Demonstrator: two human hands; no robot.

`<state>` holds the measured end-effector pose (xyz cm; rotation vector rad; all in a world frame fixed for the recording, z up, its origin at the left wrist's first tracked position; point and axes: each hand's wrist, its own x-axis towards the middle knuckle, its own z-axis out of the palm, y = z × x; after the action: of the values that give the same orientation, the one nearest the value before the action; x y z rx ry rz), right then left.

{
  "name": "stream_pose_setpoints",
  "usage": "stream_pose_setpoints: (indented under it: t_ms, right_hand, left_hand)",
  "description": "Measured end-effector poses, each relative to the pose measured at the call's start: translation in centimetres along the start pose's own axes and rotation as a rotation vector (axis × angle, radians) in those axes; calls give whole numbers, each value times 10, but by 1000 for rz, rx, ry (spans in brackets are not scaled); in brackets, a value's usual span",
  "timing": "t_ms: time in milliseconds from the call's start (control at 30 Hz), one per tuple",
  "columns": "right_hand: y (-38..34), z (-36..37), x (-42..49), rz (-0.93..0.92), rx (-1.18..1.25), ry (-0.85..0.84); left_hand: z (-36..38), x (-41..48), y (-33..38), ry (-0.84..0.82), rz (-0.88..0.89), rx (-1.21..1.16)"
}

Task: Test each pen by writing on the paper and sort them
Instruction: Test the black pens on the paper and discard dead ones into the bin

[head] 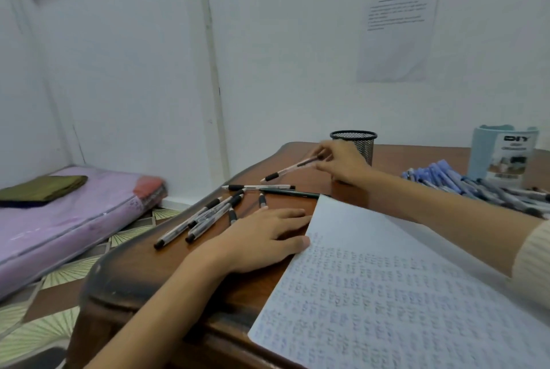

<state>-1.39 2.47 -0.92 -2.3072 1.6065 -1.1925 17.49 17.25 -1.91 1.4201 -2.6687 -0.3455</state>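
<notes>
A sheet of paper (387,285) covered in blue scribbles lies on the brown table (143,273). My left hand (262,237) rests flat on the table, its thumb on the paper's left edge. My right hand (339,163) reaches across to the far left and pinches a clear pen with a black grip (285,170) by its rear end, tip pointing left, just above the table. Below it, several similar black-grip pens (208,213) lie scattered. A heap of blue-capped pens (464,184) lies at the right.
A black mesh pen cup (361,142) stands behind my right hand. A light blue organiser box (503,157) stands at the far right. The table's curved left edge drops to a tiled floor with a pink mattress (59,219). A printed sheet hangs on the wall.
</notes>
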Motion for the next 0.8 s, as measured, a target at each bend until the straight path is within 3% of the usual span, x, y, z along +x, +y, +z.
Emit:
stream_pose_setpoints:
  t_ms: [167, 267, 333, 400, 600, 800]
  right_hand:
    - [-31, -51, -24, 166, 511, 146]
    - [-39, -79, -47, 188, 701, 306]
    - [-40, -87, -66, 212, 784, 327]
    - [-39, -83, -88, 283, 787, 271]
    - [-36, -61, -127, 480, 898, -172]
    - [-36, -56, -131, 539, 956, -245]
  left_hand:
    - [-1, 0, 2, -16, -23, -8]
    - [0, -1, 1, -4, -21, -34]
    - [0, -2, 2, -5, -25, -53]
    - [-1, -4, 3, 4, -17, -71]
    - [-1, -6, 9, 6, -52, -80]
    - [1, -1, 0, 7, -24, -50]
